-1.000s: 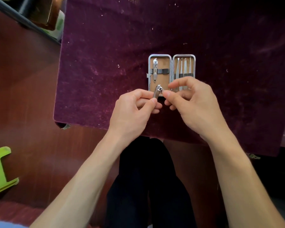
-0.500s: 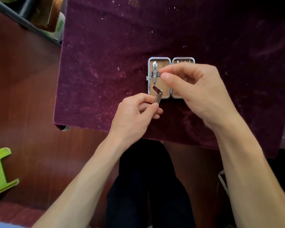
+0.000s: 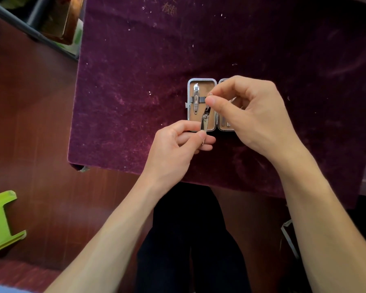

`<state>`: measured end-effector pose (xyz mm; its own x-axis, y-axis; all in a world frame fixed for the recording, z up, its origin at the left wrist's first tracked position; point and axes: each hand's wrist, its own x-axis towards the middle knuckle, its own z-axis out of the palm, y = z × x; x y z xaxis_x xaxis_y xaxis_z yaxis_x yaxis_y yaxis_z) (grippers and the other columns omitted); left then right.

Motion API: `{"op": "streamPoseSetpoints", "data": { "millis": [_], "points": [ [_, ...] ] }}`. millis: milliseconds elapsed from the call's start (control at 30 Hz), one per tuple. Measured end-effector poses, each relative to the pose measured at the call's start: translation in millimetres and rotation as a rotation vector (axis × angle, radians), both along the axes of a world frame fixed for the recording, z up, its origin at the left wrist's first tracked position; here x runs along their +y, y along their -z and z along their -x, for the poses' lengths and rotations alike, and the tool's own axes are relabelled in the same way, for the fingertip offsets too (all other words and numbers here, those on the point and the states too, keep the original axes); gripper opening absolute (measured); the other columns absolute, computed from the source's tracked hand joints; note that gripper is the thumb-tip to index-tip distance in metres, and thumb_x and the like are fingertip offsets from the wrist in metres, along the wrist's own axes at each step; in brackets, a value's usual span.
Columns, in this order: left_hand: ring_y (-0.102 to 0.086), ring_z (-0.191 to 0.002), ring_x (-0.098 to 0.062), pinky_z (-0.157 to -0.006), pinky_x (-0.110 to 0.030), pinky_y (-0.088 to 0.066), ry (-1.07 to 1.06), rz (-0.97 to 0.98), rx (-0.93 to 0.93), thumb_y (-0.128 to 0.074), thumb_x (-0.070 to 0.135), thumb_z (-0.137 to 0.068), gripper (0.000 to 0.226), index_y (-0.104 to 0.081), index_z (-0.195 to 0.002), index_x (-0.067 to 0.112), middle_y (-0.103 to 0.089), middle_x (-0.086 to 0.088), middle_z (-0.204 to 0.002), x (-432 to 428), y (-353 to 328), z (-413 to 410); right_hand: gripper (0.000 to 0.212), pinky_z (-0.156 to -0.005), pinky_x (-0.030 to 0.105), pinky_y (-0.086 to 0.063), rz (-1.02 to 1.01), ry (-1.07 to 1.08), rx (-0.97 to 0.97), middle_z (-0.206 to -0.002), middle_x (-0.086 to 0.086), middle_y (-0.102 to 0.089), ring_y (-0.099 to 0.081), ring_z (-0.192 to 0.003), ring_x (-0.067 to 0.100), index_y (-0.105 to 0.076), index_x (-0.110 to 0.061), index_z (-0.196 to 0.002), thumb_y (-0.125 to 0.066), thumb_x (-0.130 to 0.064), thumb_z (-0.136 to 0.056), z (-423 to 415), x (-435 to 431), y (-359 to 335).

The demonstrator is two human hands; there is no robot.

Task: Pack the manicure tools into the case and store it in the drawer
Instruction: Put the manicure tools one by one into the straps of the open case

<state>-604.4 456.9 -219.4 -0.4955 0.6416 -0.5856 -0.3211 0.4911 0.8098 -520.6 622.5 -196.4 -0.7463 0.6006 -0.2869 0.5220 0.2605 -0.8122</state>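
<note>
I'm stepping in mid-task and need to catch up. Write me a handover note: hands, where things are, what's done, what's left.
Left hand: pinching a small clipper by its base, tip aimed into the case's left half.
Right hand: over the right half, fingertips pinched at the elastic strap; what they grip is unclear.
Case: open on the purple cloth; larger clipper already strapped in.
Left: seat the small clipper, close the case, put it in the drawer, which is not in view.
</note>
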Motion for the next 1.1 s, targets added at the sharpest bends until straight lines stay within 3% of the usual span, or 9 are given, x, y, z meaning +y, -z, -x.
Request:
{"op": "streamPoseSetpoints", "data": {
  "millis": [233,367,467,533,600,733,833,900,1100],
  "points": [
    [-0.079,-0.090,-0.013,-0.081,-0.020,-0.060,-0.046,-0.031,-0.014,-0.062,0.017,-0.103,0.019,-0.068,-0.121,0.011,-0.082,0.003,-0.096,3,0,-2,0.004,-0.066,0.045,-0.061,0.032,-0.054,0.011,-0.085,-0.010,-0.078,-0.065,-0.061,0.011,-0.077,-0.027,-0.102,-0.077,-0.028,-0.097,2,5,-4],
    [-0.079,-0.090,-0.012,-0.078,-0.017,-0.059,-0.039,-0.097,0.020,-0.064,0.017,-0.102,0.016,-0.070,-0.117,0.021,-0.082,0.005,-0.099,9,-10,-1,0.006,-0.061,0.039,-0.061,0.017,-0.072,0.058,-0.088,-0.009,-0.078,-0.067,-0.061,0.013,-0.076,-0.027,-0.104,-0.075,-0.025,-0.099,4,9,-8],
    [-0.077,-0.091,-0.004,-0.077,-0.011,-0.056,0.014,-0.156,0.235,-0.069,0.028,-0.098,0.022,-0.070,-0.119,0.037,-0.080,0.016,-0.104,14,-19,2,0.009,-0.062,0.034,-0.059,-0.007,-0.022,0.147,-0.087,-0.009,-0.076,-0.069,-0.068,0.005,-0.074,-0.028,-0.105,-0.073,-0.021,-0.100,8,18,-14],
    [-0.073,-0.095,-0.005,-0.077,-0.014,-0.055,0.041,-0.090,0.511,-0.069,0.039,-0.096,0.033,-0.067,-0.128,0.033,-0.076,0.018,-0.109,16,-16,8,0.008,-0.068,0.040,-0.061,-0.047,0.016,0.192,-0.089,-0.007,-0.076,-0.073,-0.077,0.010,-0.074,-0.023,-0.107,-0.072,-0.019,-0.100,13,26,-15],
    [-0.064,-0.102,-0.008,-0.087,-0.023,-0.053,0.057,-0.001,0.716,-0.069,0.041,-0.095,0.041,-0.063,-0.133,0.027,-0.069,0.017,-0.118,17,-7,14,0.008,-0.069,0.043,-0.061,-0.098,0.044,0.198,-0.090,-0.004,-0.076,-0.074,-0.078,0.016,-0.074,-0.021,-0.108,-0.071,-0.019,-0.101,20,34,-11],
    [-0.042,-0.143,-0.016,-0.121,-0.035,-0.032,0.236,0.127,0.847,-0.073,0.047,-0.090,0.072,-0.047,-0.151,0.021,-0.046,0.003,-0.157,13,20,16,0.008,-0.071,0.041,-0.060,-0.156,0.046,0.149,-0.090,-0.004,-0.076,-0.072,-0.077,0.027,-0.074,-0.022,-0.108,-0.070,-0.021,-0.101,31,42,6],
    [-0.028,-0.154,-0.022,-0.122,-0.038,-0.020,0.348,0.186,0.918,-0.071,0.059,-0.087,0.090,-0.033,-0.159,0.022,-0.028,-0.003,-0.168,10,37,11,0.008,-0.063,0.022,-0.053,-0.183,0.033,0.125,-0.089,-0.009,-0.075,-0.069,-0.074,0.021,-0.074,-0.024,-0.107,-0.070,-0.023,-0.101,36,45,19],
    [-0.029,-0.154,-0.025,-0.121,-0.041,-0.023,0.388,0.201,1.025,-0.066,0.064,-0.088,0.088,-0.033,-0.159,0.024,-0.029,-0.006,-0.168,10,45,9,0.008,-0.062,0.016,-0.049,-0.194,0.028,0.121,-0.089,-0.009,-0.075,-0.068,-0.072,0.018,-0.074,-0.025,-0.107,-0.069,-0.024,-0.101,38,46,26],
    [-0.034,-0.152,-0.025,-0.117,-0.041,-0.027,0.367,0.230,1.208,-0.059,0.067,-0.093,0.069,-0.045,-0.153,0.037,-0.031,-0.009,-0.167,13,59,2,0.009,-0.065,0.017,-0.051,-0.214,0.035,0.139,-0.090,-0.009,-0.076,-0.070,-0.073,0.015,-0.075,-0.024,-0.109,-0.068,-0.025,-0.102,42,50,32]
  ]
}}
